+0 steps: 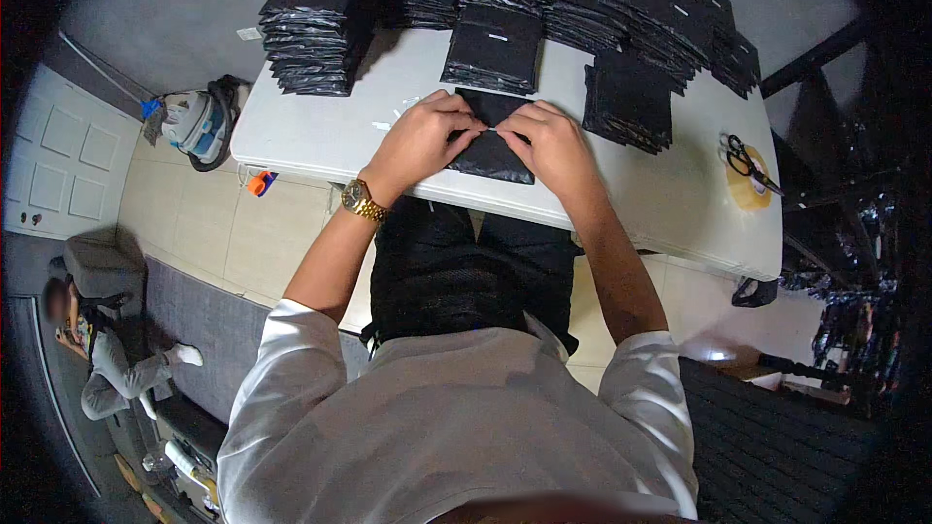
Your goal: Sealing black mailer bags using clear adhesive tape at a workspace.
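Observation:
Directly before me a flat black plastic packet [491, 164] lies near the front edge of the white table [408, 58]. My left hand [435, 135], with a gold watch [357, 195] at the wrist, and my right hand [547, 145] meet over it. Their fingertips pinch a small white label [491, 129] from both sides, at the packet's surface. Whether the label is stuck down cannot be seen. Just beyond stands a short stack of black packets [494, 51], topped by a similar white label. Small white strips [381, 126] lie left of my left hand.
Tall stacks of black packets [313, 29] line the table's far side; a shorter pile [630, 105] stands at right. Scissors [744, 160] rest on a tape roll [750, 196] near the right edge. A vacuum cleaner [193, 124] and a seated person [120, 360] are at left.

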Available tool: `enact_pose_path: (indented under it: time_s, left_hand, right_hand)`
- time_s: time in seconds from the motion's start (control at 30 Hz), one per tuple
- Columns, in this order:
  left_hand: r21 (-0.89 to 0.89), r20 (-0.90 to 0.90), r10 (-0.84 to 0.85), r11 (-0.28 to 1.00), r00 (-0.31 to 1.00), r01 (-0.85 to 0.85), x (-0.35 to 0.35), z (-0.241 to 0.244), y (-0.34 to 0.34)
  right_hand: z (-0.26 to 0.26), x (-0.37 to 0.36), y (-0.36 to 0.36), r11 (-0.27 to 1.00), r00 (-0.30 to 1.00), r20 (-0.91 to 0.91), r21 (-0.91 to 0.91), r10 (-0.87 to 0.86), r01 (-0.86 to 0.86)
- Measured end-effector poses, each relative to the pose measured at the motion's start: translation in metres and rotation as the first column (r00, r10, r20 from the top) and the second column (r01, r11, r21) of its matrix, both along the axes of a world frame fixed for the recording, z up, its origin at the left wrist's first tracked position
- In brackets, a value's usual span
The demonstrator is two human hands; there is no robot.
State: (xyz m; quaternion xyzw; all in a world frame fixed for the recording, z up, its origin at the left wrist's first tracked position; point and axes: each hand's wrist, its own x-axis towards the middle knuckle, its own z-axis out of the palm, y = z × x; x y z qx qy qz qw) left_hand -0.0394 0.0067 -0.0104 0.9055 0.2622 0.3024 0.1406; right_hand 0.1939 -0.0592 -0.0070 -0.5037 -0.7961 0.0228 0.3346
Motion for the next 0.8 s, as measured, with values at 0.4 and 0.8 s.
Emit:
enact_pose_path:
  time_s: [0.4,0.8]
  left_hand:
    - [0.036,0.017,-0.001,0.999,1.0,0.0,0.003,-0.001,-0.001]
    - [0.032,-0.023,0.019,0.999,1.0,-0.018,0.005,-0.002,-0.001]
  right_hand:
    - [-0.001,-0.001,0.003,1.0,1.0,0.002,-0.02,0.009,-0.009]
    - [-0.008,0.0,-0.006,0.999,0.996,-0.086,-0.016,-0.036,0.035]
